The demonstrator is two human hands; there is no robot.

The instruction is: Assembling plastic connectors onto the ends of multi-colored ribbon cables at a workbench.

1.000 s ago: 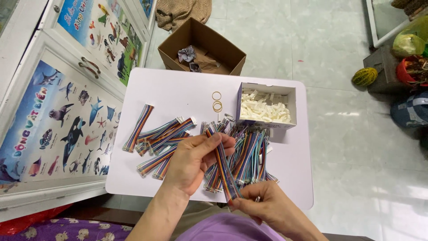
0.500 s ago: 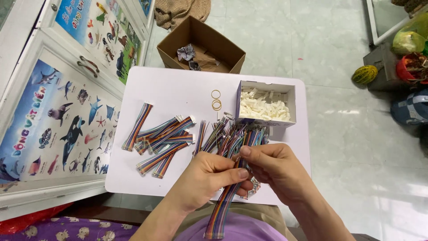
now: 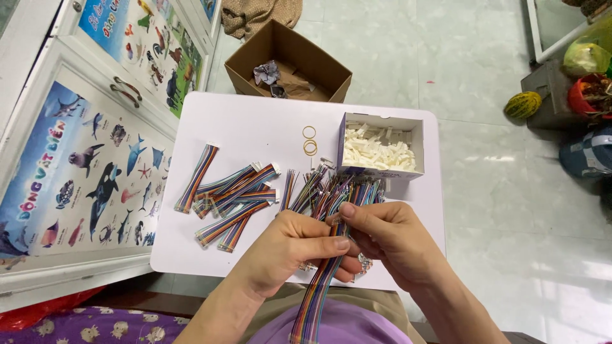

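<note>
My left hand (image 3: 296, 251) and my right hand (image 3: 386, 239) meet over the near edge of a small white table (image 3: 255, 127). Both pinch the same rainbow ribbon cable (image 3: 315, 299), which hangs down from the fingers toward my lap. Its upper end sits between my left thumb and my right fingertips. Just beyond the hands lies a loose pile of similar cables (image 3: 331, 191). To the left lie several finished cables with white connectors (image 3: 233, 194). A small open box of white connectors (image 3: 379, 150) stands at the table's right.
Two rubber bands (image 3: 310, 140) lie by the connector box. A brown cardboard box (image 3: 287, 64) with scraps stands on the tiled floor beyond the table. A white cabinet with animal posters (image 3: 83, 159) runs along the left. Bags and a melon (image 3: 523, 105) are at the right.
The hands rose from low over my lap to the table's near edge and closed together on one cable, whose length now hangs down below them.
</note>
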